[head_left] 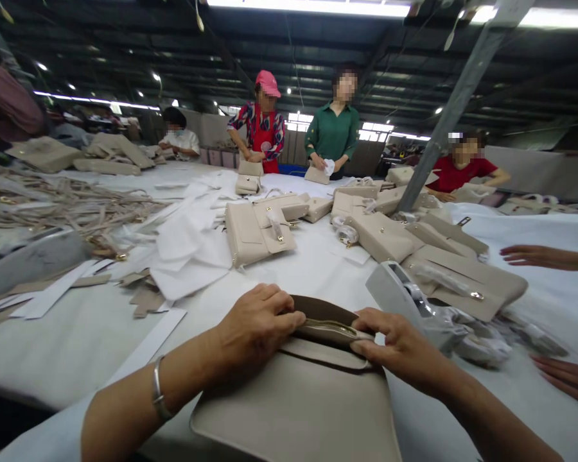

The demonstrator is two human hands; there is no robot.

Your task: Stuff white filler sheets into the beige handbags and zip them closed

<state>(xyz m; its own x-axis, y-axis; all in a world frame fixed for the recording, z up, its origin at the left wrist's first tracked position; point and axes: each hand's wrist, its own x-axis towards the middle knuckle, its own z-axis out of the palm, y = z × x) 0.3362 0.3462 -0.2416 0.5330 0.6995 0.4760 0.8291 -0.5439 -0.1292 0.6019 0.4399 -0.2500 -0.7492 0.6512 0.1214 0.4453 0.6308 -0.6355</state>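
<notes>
A beige handbag (298,404) lies in front of me at the table's near edge, its top facing away. Its mouth gapes, and a brass zipper (334,326) shows inside against the brown lining. My left hand (255,321) grips the left end of the opening, fingers bent over the edge. At the right end, my right hand (390,343) pinches the bag's edge between thumb and fingers. A silver bracelet circles my left wrist. Just beyond my right hand stands a grey tape dispenser (399,301).
Several finished-looking beige bags (467,276) are heaped at the right around a slanted metal pole (450,102). Tangled straps (67,205) and white paper sheets (192,250) cover the left. Another person's hands (549,256) reach in from the right. Several people work across the table.
</notes>
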